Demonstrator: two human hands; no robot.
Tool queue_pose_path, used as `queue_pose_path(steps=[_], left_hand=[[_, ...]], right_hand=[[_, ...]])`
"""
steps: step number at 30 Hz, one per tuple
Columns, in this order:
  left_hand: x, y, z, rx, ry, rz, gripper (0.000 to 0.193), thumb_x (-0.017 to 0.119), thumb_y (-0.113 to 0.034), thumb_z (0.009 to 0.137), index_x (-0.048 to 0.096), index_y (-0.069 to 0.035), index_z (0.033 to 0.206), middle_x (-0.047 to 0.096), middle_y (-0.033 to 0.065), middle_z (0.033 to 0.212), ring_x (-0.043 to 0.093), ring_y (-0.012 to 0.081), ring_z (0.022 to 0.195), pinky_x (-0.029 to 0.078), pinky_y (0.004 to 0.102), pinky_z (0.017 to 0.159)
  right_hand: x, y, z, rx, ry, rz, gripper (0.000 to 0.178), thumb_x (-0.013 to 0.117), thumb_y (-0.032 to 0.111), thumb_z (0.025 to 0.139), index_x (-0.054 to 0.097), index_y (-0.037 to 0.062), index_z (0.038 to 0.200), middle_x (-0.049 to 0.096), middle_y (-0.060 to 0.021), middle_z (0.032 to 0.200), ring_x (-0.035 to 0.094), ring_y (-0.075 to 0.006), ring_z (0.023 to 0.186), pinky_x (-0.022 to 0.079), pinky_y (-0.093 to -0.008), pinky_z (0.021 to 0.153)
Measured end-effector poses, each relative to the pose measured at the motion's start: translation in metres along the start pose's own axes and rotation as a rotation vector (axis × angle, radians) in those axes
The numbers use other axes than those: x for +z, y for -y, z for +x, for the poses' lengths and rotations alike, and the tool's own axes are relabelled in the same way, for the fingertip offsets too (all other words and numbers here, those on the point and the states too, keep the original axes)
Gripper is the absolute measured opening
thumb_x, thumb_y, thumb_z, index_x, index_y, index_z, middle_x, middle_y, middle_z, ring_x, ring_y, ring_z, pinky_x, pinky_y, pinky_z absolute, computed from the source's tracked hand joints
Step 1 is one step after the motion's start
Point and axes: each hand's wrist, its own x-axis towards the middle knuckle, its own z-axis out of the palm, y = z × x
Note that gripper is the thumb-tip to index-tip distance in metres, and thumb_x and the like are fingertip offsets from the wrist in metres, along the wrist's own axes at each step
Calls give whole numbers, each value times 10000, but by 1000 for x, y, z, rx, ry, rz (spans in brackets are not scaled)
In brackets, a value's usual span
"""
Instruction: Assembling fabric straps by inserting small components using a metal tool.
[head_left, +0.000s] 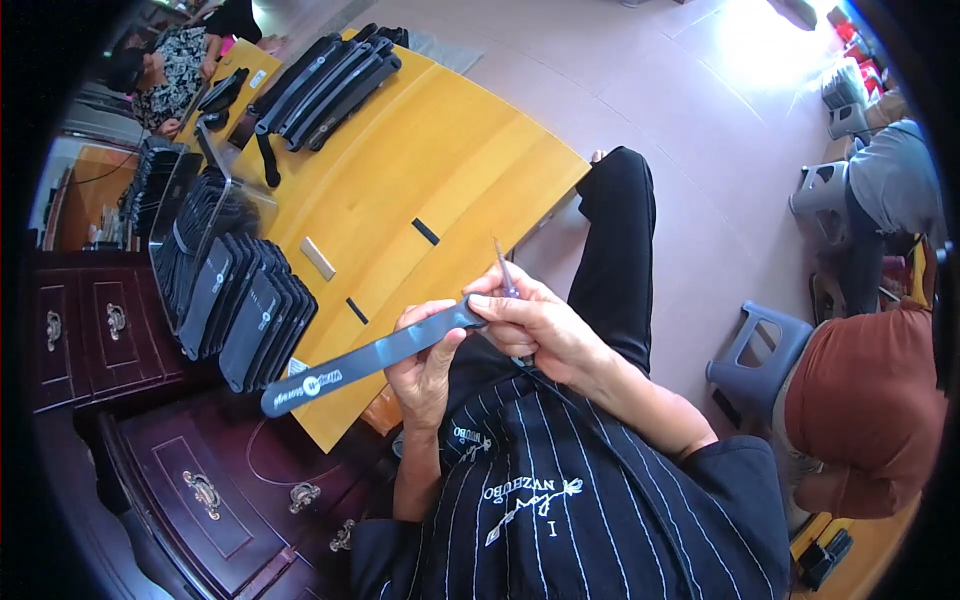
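Your left hand [422, 372] is curled around the dark strap [375, 354], thumb and fingers closed near its right end. Your right hand [548, 328] pinches that end and also grips a thin pointed tool [511, 284], tip upward. The strap reaches left across the near edge of the yellow bench [480, 140], where 2 short black strips [426, 231] lie.
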Motion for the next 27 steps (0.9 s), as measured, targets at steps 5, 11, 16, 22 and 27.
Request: queue_pose_path(steps=[5,11,16,22,27], left_hand=[[5,4,4,-120,-40,-189,293,689,-31,826,545,28,1074,579,114,1040,625,181,816,537,287,752],[4,11,25,-202,-53,-159,293,708,-52,816,563,5,1065,585,102,1028,591,166,869,492,263,774],[-1,23,48,25,75,150,287,708,-77,818,571,-12,1062,597,142,1075,561,205,984,450,295,849],[-13,-2,39,-55,-220,-132,310,658,-134,862,498,-6,1095,591,245,1112,589,284,1027,479,384,898],[-13,-18,35,22,-298,-157,374,660,-259,854,478,-9,1065,586,219,1052,615,328,949,505,443,852]], right_hand=[[16,4,-5,-843,-117,-1279,118,589,96,887,547,22,968,592,-101,816,636,-205,703,488,-296,579],[10,12,16,-162,-140,-345,242,561,268,946,523,70,1079,525,32,770,401,-15,585,284,-167,480],[10,16,28,-166,-280,-545,229,548,249,955,520,64,1086,496,28,728,395,-17,586,302,-169,496],[34,51,65,-388,-57,-803,316,433,291,997,507,13,1125,439,13,713,356,-56,586,309,-202,544],[98,105,67,-1002,101,-857,265,365,202,972,502,-5,1063,490,-54,700,401,-82,591,327,-234,543]])
